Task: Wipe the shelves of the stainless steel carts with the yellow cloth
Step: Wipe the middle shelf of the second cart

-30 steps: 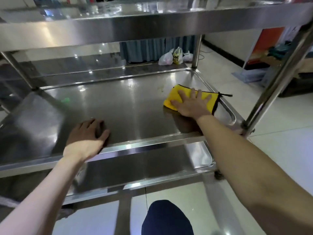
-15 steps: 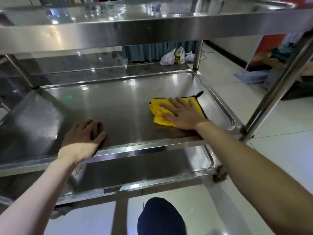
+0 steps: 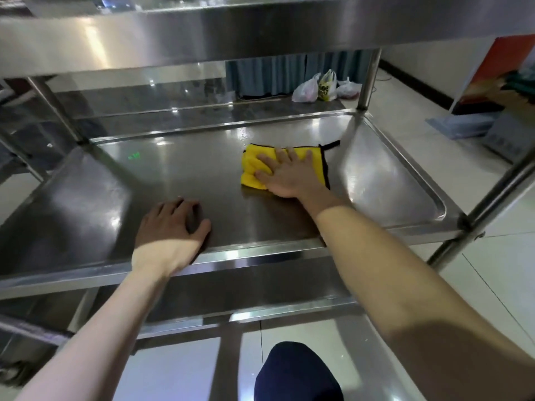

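Observation:
A yellow cloth (image 3: 253, 166) with a black edge lies bunched on the middle shelf (image 3: 179, 180) of the stainless steel cart, right of centre. My right hand (image 3: 289, 173) presses flat on the cloth with straight, spread fingers. My left hand (image 3: 170, 227) rests palm down on the same shelf near its front rim, fingers lightly bent, holding nothing. The top shelf (image 3: 231, 27) spans the view overhead, and the bottom shelf (image 3: 260, 287) shows below the front rim.
Cart posts stand at the far right (image 3: 367, 79), near right (image 3: 492, 195) and far left (image 3: 55, 108). Plastic bags (image 3: 321, 89) lie on the tiled floor behind the cart, before a blue curtain. An orange sign (image 3: 498, 76) leans at the right. My knee (image 3: 295, 374) is below.
My right hand has slid the cloth leftward from the shelf's right edge toward the middle, bunching it. My left hand has stayed near the front rim.

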`<state>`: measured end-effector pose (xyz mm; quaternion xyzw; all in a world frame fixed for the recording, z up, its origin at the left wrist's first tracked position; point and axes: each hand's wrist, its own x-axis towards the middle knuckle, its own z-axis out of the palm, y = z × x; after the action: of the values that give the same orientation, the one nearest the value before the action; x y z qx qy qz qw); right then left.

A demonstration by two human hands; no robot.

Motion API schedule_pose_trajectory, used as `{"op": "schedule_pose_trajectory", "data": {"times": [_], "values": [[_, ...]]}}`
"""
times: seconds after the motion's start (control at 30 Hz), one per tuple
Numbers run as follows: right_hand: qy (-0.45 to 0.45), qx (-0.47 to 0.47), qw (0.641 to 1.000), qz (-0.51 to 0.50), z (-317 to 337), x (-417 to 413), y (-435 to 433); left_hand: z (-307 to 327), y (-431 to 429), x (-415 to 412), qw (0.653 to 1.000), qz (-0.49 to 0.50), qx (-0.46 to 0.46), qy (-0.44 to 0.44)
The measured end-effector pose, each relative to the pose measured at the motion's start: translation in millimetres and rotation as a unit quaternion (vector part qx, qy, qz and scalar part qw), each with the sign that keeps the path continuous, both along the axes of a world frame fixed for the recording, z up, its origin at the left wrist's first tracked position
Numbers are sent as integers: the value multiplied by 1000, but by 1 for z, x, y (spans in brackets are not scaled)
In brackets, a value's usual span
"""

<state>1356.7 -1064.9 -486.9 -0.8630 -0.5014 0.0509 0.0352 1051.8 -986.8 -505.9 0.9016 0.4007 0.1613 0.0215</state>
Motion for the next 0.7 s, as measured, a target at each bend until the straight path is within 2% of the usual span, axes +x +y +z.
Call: {"op": "schedule_pose_trajectory", "data": {"times": [0.17, 0.3, 0.43, 0.53, 0.6, 0.7], "values": [[26, 20, 995, 94, -12, -42, -51, 4, 2, 1, 1000, -3, -1, -11], [46, -2, 992, 119, -8, -32, -110, 8, 1, -1, 1000, -1, -21, 7], [75, -21, 995, 56, -3, 20, -173, 9, 2, -2, 999, -1, -43, 28], [52, -33, 997, -52, -3, 71, -224, 10, -1, -3, 999, -2, -41, 21], [33, -38, 992, -114, -4, 89, -239, 10, -4, -1, 999, 0, -35, 19], [23, -37, 990, -131, -9, 88, -235, 9, -7, 1, 999, 0, -33, 20]]}}
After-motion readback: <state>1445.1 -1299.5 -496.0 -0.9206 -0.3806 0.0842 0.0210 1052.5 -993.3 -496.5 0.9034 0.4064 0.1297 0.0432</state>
